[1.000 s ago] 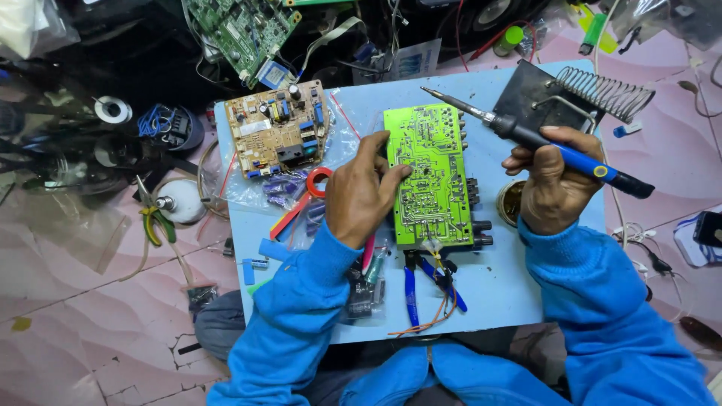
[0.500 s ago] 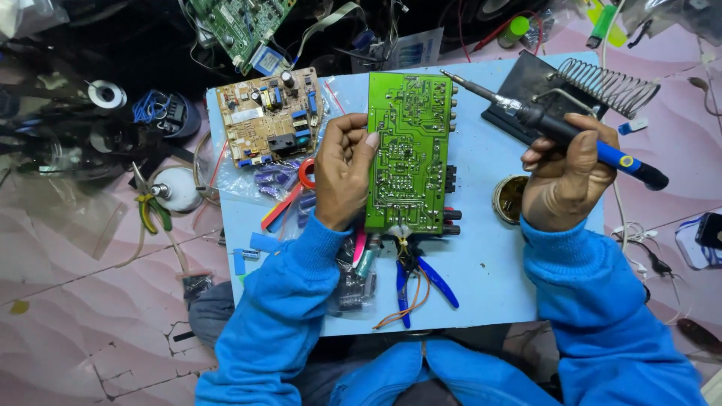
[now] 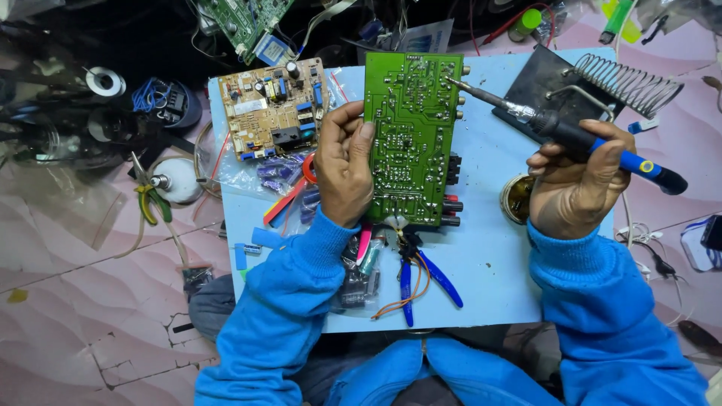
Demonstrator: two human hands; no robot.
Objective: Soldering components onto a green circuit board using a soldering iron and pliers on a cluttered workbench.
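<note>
On the light blue work board [image 3: 489,278], nearest the body, lie blue-handled cutters [image 3: 421,278]. Beyond them, the left hand [image 3: 342,169] clamps the green circuit board's [image 3: 414,139] edge; the right hand [image 3: 575,184] grips the soldering iron [image 3: 564,135], its tip at the board's upper right. A firm hold and a light, precise touch on the joint serve best.

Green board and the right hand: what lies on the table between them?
In the head view, between green board and right hand: a small round tin on bare blue board.

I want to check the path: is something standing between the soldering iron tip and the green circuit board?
Nothing visible: the soldering iron in the right hand has its tip at the green circuit board, which the left hand holds.
</note>
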